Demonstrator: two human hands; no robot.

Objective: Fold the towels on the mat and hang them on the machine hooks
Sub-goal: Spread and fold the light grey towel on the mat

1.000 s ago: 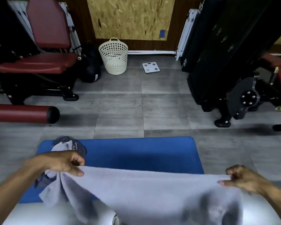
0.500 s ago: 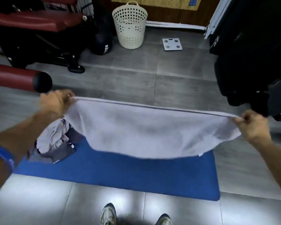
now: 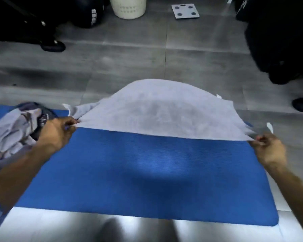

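Towel (image 3: 164, 112) hung spread out over the far half of the blue mat (image 3: 138, 172), puffed up in the middle. Its long side ran from 9 o'clock to 3 o'clock. The left hand (image 3: 57, 132) pinched the near corner at 9 o'clock. The right hand (image 3: 269, 150) pinched the near corner at 3 o'clock. From both hands the cloth lay toward 12 o'clock, so each hand was just as near. A pile of other towels (image 3: 16, 130) sat at the mat's left end, beside the left hand.

Your forearms bare, no sleeves in view. Left hand (image 3: 55, 132), right hand (image 3: 269, 149): no gloves. Blue band at left forearm, frame edge.
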